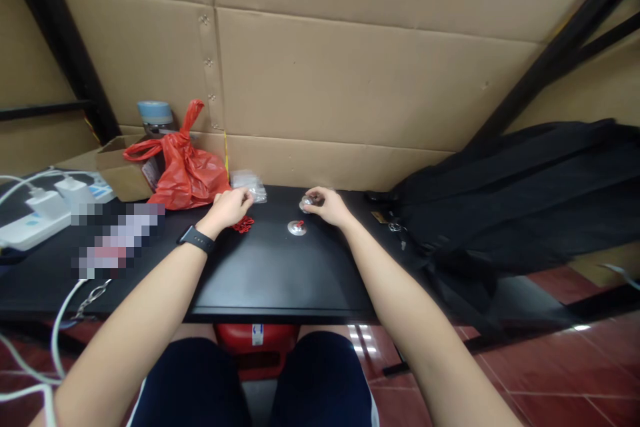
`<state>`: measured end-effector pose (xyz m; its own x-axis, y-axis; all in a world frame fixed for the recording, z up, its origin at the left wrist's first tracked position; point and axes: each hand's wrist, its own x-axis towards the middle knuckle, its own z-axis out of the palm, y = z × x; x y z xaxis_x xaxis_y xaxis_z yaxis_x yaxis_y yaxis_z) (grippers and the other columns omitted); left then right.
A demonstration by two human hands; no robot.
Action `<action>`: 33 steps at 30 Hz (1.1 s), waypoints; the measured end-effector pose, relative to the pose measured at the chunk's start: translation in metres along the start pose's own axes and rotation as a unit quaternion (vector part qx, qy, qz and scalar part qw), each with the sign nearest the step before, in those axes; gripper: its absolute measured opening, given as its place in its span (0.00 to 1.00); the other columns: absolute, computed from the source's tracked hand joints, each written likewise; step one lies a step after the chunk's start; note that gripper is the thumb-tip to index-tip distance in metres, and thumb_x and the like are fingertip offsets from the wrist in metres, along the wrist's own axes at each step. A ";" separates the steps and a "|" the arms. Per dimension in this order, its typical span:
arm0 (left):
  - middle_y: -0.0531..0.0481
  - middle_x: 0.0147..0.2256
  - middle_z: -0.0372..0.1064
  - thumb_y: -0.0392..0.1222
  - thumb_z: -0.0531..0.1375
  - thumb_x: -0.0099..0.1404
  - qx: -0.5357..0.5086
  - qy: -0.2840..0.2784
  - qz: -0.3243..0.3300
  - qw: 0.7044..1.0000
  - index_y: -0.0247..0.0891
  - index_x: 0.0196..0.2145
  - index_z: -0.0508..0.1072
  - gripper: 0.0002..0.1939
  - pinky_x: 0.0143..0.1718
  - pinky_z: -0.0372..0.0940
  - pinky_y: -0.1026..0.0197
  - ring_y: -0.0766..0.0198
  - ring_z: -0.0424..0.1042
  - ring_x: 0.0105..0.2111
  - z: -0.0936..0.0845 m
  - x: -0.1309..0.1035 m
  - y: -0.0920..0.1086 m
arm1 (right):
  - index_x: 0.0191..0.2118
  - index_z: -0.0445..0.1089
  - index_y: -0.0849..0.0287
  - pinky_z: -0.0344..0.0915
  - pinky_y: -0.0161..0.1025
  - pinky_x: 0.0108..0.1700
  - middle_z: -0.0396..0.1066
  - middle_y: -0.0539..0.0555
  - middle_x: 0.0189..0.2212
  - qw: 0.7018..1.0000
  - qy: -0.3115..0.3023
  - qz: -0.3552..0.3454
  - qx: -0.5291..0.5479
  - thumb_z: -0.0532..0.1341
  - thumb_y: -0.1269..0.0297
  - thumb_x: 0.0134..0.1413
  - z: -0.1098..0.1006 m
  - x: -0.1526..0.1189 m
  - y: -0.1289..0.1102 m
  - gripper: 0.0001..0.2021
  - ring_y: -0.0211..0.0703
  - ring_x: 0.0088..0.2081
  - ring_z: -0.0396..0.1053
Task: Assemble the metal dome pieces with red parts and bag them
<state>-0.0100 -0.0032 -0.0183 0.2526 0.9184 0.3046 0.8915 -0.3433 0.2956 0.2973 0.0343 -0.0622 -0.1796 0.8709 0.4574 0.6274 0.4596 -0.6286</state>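
Near the back of the black table (pixel 280 280), my right hand (pixel 327 205) has its fingers closed around a small shiny metal disc (pixel 306 203). A second round metal disc (pixel 297 228) with a bit of red cord on top lies just in front of it. My left hand (pixel 233 205) is at the left, fingers pressed together; what they hold, if anything, is too small to tell. Below its fingertips lies a bunch of red cord (pixel 244 225). Clear plastic bags (pixel 253 187) sit right behind that hand.
A red plastic bag (pixel 187 173), an open cardboard box (pixel 125 170) and a blue-lidded bottle (pixel 156 115) stand at the back left. Chargers fill a white power strip (pixel 37 223) at far left. A black bag (pixel 520 193) lies at the right. Cardboard (pixel 325 80) walls the back.
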 end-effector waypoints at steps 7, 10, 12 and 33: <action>0.50 0.39 0.80 0.46 0.57 0.67 -0.069 0.045 0.042 0.996 0.42 0.37 0.78 0.10 0.44 0.62 0.59 0.56 0.77 0.41 -0.002 0.000 0.008 | 0.42 0.73 0.57 0.68 0.43 0.44 0.77 0.54 0.40 0.999 0.028 -0.011 -0.012 0.68 0.62 0.45 0.000 -0.002 -0.005 0.15 0.44 0.37 0.72; 0.51 0.40 0.80 0.43 0.59 0.66 -0.074 0.042 0.060 0.995 0.44 0.38 0.80 0.09 0.46 0.62 0.58 0.56 0.77 0.42 -0.001 0.000 0.008 | 0.42 0.72 0.56 0.68 0.43 0.44 0.76 0.54 0.40 0.999 0.026 -0.016 -0.013 0.67 0.62 0.47 0.002 -0.002 -0.007 0.14 0.44 0.37 0.72; 0.52 0.41 0.80 0.41 0.59 0.66 -0.079 0.043 0.073 0.993 0.45 0.38 0.80 0.09 0.47 0.62 0.58 0.57 0.77 0.43 0.001 0.000 0.008 | 0.42 0.72 0.56 0.68 0.43 0.45 0.76 0.54 0.40 0.999 0.026 -0.019 -0.015 0.67 0.62 0.47 0.002 -0.002 -0.008 0.14 0.44 0.37 0.72; 0.45 0.42 0.70 0.46 0.58 0.67 -0.239 0.084 0.131 0.958 0.39 0.35 0.76 0.10 0.51 0.63 0.55 0.57 0.71 0.45 0.019 -0.001 0.029 | 0.45 0.68 0.54 0.70 0.43 0.46 0.74 0.56 0.46 0.975 0.015 -0.119 0.189 0.70 0.60 0.46 0.027 -0.025 -0.101 0.19 0.48 0.48 0.73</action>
<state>0.0228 -0.0108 -0.0273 0.3453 0.7573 0.5543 0.5209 -0.6460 0.5581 0.2181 -0.0298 -0.0270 -0.2604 0.7297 0.6322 0.2451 0.6833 -0.6877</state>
